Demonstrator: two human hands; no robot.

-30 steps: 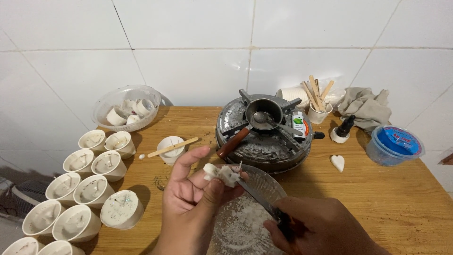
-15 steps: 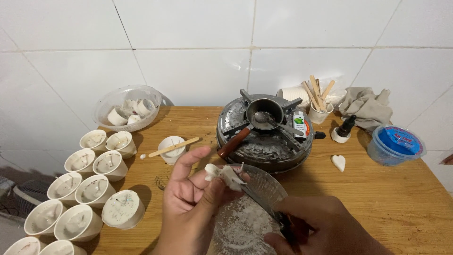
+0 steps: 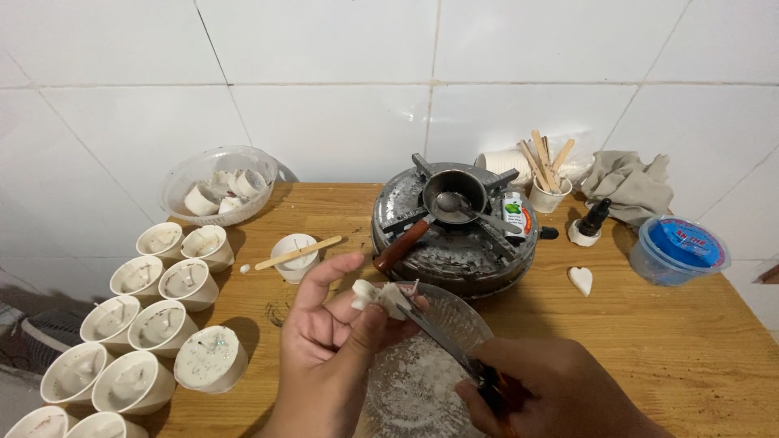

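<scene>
My left hand (image 3: pixel 329 341) pinches a small white wax lump (image 3: pixel 380 297) between thumb and fingers, above a clear glass bowl (image 3: pixel 471 324) dusted with white shavings. My right hand (image 3: pixel 552 393) grips the handle of a knife (image 3: pixel 438 341), its blade angled up and left so the tip meets the wax lump. Both hands are low in the picture, in front of a round gas stove (image 3: pixel 454 243).
A small dark pan with a spoon (image 3: pixel 454 199) sits on the stove. Several white wax-filled cups (image 3: pixel 154 316) line the left. Behind are a clear bowl of cups (image 3: pixel 219 185), a cup with a wooden stick (image 3: pixel 294 255), a stick holder (image 3: pixel 548 182), grey cloth (image 3: pixel 629 185), blue-lidded tub (image 3: pixel 677 250), white heart (image 3: pixel 580 280).
The knife blade shifted slightly against the wax lump and my left-hand fingers adjusted their pinch; both hands stay over the glass bowl.
</scene>
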